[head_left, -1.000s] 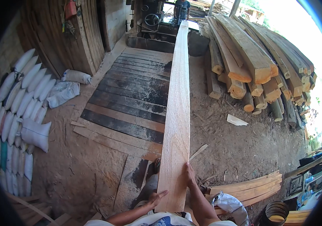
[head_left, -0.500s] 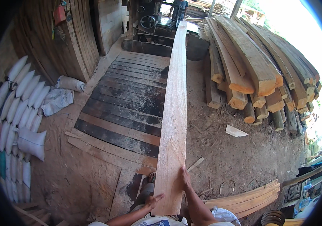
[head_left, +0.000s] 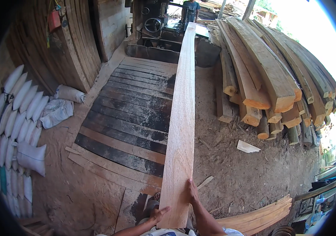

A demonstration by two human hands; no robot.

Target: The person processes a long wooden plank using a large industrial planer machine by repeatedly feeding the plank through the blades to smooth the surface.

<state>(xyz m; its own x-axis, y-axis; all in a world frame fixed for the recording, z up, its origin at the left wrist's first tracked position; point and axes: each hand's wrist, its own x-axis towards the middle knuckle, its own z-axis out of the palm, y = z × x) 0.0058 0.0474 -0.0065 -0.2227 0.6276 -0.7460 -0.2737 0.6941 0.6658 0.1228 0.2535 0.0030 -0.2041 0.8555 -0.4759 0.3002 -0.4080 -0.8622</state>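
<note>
A long, pale sawn plank [head_left: 180, 129] stretches away from my body. Its far end reaches a dark machine with a handwheel [head_left: 152, 25]. My left hand [head_left: 159, 215] grips the plank's left edge close to the near end, thumb on the upper face. A little farther up, my right hand [head_left: 192, 191] is closed on the right edge. The fingers of both hands are partly hidden under the wood. Beyond the machine stands another person [head_left: 191, 10] in a blue shirt, only partly visible.
Thick timber beams [head_left: 268, 67] are stacked at the right. Filled white sacks [head_left: 18, 126] line the left wall. Dark, sawdust-covered slats [head_left: 132, 110] lie across the floor left of the plank. Thin boards [head_left: 254, 216] rest at lower right, and a wood scrap [head_left: 248, 146] lies on the dirt.
The view has tilted slightly, so the surroundings sit a little differently. More of the person beyond the machine shows. Both hands keep their hold on the plank.
</note>
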